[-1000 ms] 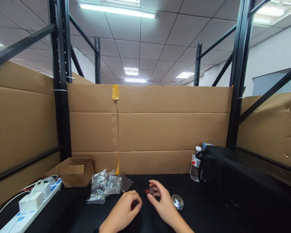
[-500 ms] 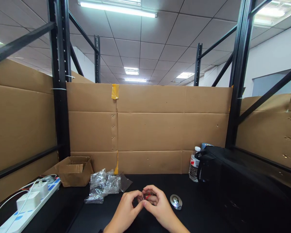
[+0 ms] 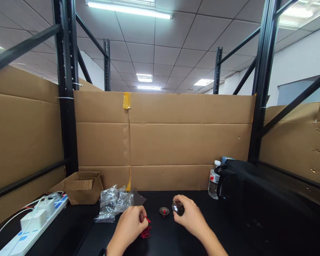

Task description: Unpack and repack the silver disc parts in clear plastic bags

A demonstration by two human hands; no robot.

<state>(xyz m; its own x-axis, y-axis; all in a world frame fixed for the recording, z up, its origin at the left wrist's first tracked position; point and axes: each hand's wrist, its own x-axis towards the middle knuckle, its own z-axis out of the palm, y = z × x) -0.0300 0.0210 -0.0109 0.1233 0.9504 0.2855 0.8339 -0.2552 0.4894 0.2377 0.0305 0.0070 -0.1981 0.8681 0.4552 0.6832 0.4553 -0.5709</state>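
Note:
My left hand [image 3: 132,222] is closed in a pinch on a red cord [image 3: 145,233], whose bunched strands hang below the fingertips against the black tabletop. My right hand [image 3: 189,215] grips a shiny, dark-looking round metal piece [image 3: 178,208] by its edge, tilted above the table. Between the two hands, a little farther back, a small round metal disc [image 3: 164,212] with a red spot at its middle lies on the table. Neither hand touches that disc.
Crumpled clear plastic bags [image 3: 114,202] lie at the left, near an open cardboard box [image 3: 82,188]. A white power strip [image 3: 34,227] with plugs stands far left. A water bottle [image 3: 213,181] and a black bag [image 3: 256,206] occupy the right. Cardboard [image 3: 162,142] walls the back.
My hands have moved apart. The right hand has picked up the shiny round piece from the table. The disc with the red middle now lies on the table, and red cord shows at my left hand.

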